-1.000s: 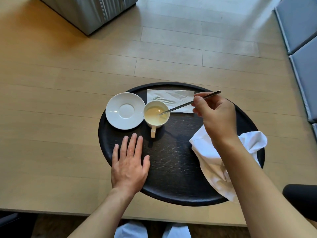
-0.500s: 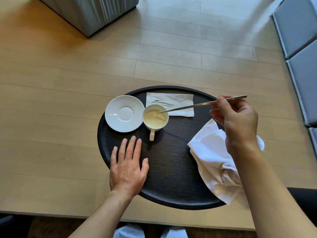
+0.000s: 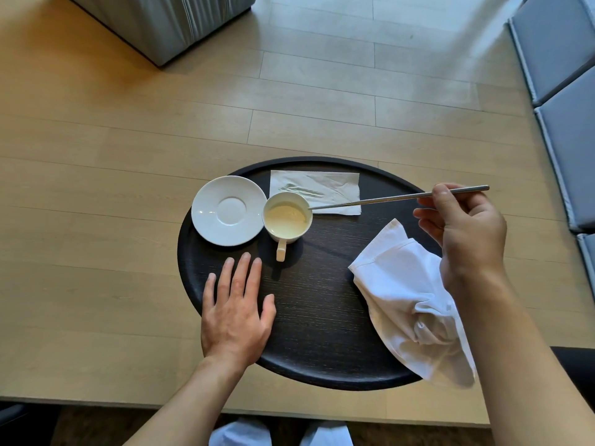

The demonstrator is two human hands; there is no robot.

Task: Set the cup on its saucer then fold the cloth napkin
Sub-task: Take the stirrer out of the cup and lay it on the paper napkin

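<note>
A white cup [image 3: 287,217] with pale liquid stands on the round black tray [image 3: 315,310], its handle toward me, touching the empty white saucer [image 3: 228,210] on its left. My right hand [image 3: 467,233] pinches a long metal spoon [image 3: 396,197] whose tip rests at the cup's right rim. A crumpled white cloth napkin [image 3: 405,297] lies on the tray's right side, partly under my right forearm. My left hand [image 3: 236,313] lies flat and empty on the tray's front left.
A white paper napkin [image 3: 317,191] lies at the tray's back, behind the cup. The tray sits on a light wooden table [image 3: 96,220]. A grey upholstered block [image 3: 167,20] stands at the back left; blue-grey cushions [image 3: 566,91] line the right edge.
My right hand has drawn back to the right, pulling the spoon out until only its tip is at the cup's rim. The left hand has stayed flat on the tray.
</note>
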